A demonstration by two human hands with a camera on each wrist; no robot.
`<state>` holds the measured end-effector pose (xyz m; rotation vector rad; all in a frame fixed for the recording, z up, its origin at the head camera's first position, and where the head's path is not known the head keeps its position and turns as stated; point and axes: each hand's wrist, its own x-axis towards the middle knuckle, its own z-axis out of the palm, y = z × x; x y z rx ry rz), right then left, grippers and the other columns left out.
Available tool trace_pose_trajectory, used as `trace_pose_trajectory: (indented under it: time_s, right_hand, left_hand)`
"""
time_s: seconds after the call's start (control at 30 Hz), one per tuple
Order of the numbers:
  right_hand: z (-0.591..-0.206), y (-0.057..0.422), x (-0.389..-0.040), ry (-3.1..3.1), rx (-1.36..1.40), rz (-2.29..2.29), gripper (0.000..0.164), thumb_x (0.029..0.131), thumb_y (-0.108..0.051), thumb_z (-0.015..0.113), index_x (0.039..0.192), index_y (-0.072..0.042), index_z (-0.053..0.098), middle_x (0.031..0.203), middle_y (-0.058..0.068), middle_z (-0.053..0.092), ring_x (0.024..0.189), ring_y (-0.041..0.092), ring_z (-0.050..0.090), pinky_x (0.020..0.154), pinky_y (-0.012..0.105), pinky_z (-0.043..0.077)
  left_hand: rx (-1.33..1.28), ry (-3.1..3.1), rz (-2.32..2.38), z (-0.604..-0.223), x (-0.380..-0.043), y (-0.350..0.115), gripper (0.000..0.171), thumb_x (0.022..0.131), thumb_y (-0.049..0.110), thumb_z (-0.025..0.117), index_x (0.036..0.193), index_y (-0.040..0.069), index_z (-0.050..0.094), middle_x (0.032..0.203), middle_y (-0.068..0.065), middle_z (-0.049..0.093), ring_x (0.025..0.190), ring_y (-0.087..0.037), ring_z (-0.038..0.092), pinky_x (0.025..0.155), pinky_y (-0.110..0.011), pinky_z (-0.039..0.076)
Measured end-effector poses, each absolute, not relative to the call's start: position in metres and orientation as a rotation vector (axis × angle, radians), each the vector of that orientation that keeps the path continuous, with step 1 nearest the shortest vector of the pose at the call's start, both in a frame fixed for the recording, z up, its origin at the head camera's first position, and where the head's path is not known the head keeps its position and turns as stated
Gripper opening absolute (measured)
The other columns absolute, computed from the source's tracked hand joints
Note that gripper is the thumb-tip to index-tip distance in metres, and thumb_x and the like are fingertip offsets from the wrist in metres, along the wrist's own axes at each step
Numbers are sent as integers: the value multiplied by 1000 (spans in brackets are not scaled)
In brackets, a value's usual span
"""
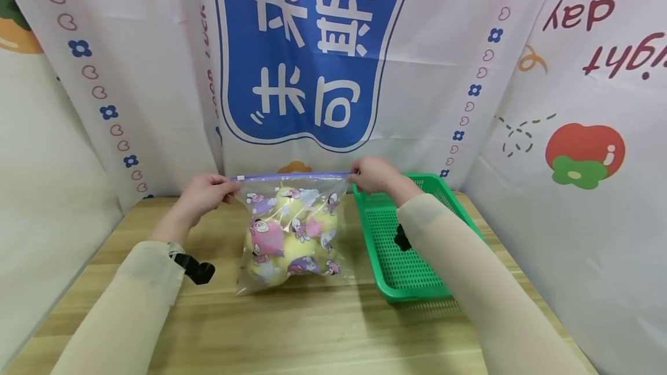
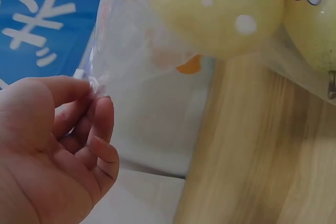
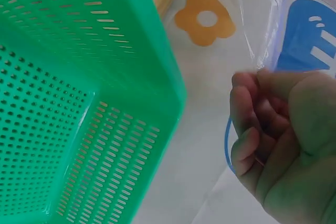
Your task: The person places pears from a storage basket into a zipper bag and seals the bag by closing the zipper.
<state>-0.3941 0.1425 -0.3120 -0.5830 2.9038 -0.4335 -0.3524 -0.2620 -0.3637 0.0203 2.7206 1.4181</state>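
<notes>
A clear zip bag printed with pink and purple cartoon figures stands upright at the middle of the table, with several round yellow fruits inside. One yellow fruit at the edge of the left wrist view shows a brown stem. My left hand pinches the bag's top left corner, beside a white slider on the purple zip strip. With thumb and forefinger, my right hand pinches the top right corner. The strip is stretched straight between both hands, and the bag's mouth looks closed along it.
To the right of the bag, a green perforated plastic basket sits on the wooden table, with my right forearm passing over it. A white printed curtain hangs behind the table, and a similar sheet covers the right side.
</notes>
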Motion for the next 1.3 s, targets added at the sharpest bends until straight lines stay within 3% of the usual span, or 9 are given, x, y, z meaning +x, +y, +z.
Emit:
trace_pose_trajectory:
  time_s: [0.1,0.23,0.4,0.77,0.97,1.13,1.3]
  right_hand:
    - [-316,141,-397,2921,-526,-428,30,116,-30,54,116,-7,74,91,6,75,77,17,66,88,40,57]
    - [-313,152,-394,2946,-492,-477,32,114,-31,54,118,-5,73,92,6,74,81,20,68,90,41,58]
    - [-311,172,-384,2954,-499,-528,33,113,-32,56,117,-6,74,96,7,76,84,22,70,88,43,60]
    - [-309,188,-338,3007,-673,-528,31,113,-36,58,124,-11,73,101,4,77,87,20,70,87,45,60]
    - [-308,194,-305,3051,-753,-380,45,112,-44,60,144,-13,65,134,9,75,122,28,72,105,53,60]
    - [-319,202,-282,3068,-804,-251,69,108,-58,64,160,-14,54,161,14,59,149,39,56,120,61,50]
    - [-335,213,-265,3064,-867,-222,92,101,-70,66,172,-18,37,177,17,36,163,46,37,127,70,38]
  left_hand:
    - [25,2697,1430,-368,-351,-266,53,116,37,53,147,-5,61,126,-17,74,106,-19,69,82,-28,58]
    - [68,2687,1482,-367,-346,-269,60,118,37,46,163,-3,44,151,-28,57,121,-29,69,85,-25,60]
    - [133,2743,1432,-362,-340,-266,56,118,35,46,159,-2,50,148,-28,59,129,-39,66,87,-27,60]
    - [341,2914,1261,-345,-307,-246,47,116,35,55,150,4,61,140,-23,70,121,-37,69,87,-31,61]
    - [560,2980,1132,-337,-282,-230,50,113,32,62,152,2,59,151,-23,63,132,-42,66,102,-54,63]
    - [741,3123,845,-342,-261,-218,60,108,34,70,156,2,55,158,-25,56,142,-49,59,114,-67,53]
    - [830,3196,544,-352,-245,-208,85,101,55,74,167,8,44,173,-24,40,154,-54,45,120,-74,42]
